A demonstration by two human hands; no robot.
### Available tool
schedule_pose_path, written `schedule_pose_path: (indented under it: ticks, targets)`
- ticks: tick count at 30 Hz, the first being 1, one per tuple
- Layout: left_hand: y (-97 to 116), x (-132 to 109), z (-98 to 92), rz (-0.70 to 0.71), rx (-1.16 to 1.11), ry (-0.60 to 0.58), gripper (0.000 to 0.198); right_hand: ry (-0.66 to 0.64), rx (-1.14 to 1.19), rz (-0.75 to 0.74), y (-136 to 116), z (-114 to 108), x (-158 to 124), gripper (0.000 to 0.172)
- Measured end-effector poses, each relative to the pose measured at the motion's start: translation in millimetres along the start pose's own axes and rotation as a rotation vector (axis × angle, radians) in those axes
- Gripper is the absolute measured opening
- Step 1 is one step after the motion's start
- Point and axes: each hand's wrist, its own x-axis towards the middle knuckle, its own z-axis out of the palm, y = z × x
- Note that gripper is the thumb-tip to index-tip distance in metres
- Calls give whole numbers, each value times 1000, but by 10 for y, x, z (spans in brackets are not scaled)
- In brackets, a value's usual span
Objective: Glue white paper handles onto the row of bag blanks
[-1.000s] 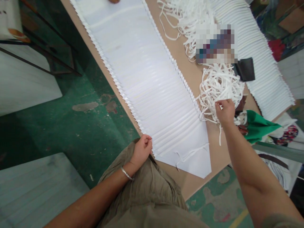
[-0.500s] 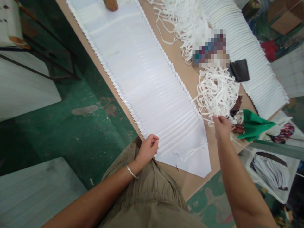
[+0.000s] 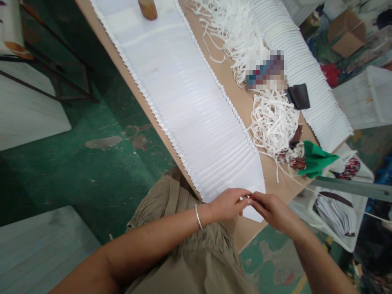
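My left hand (image 3: 229,203), with a bracelet at its wrist, is closed in a pinch over the near end of a long row of overlapping white sheets (image 3: 196,102). What its fingers hold, if anything, is hidden. My right hand (image 3: 269,206) meets it fingertip to fingertip, also pinched. A small bit of a white strip (image 3: 249,201) shows between the fingertips; most of it is hidden. Beyond my right hand lies a tangled pile of white strips (image 3: 272,122), with one loose end hanging toward me.
A brown object (image 3: 148,9) rests on the far sheets. A second row of white sheets (image 3: 306,61), a dark wallet-like item (image 3: 299,96) and a green cloth (image 3: 318,158) lie to the right. A white bin (image 3: 352,241) stands below the table (image 3: 245,234).
My right hand has come from the strip pile toward me and left. My left hand has moved right from the sheets' left edge, and the two now meet. The view has shifted slightly.
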Motion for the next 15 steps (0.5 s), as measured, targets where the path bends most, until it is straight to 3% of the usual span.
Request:
schedule_pose_path:
  ticks: [2, 8, 11, 15]
  targets:
    - [-118, -124, -156, -134, -51, 53, 27, -8, -36, 6, -48, -99, 56, 35]
    - [-574, -655, -689, -358, -78, 419, 26, 15, -19, -2, 151, -282, 430, 35]
    - [-676, -791, -773, -412, -70, 525, 25, 58, -71, 19, 279, -288, 696, 37]
    - [-739, -801, -811, -438, -80, 595, 23, 129, -137, -2, 461, -416, 1008, 39]
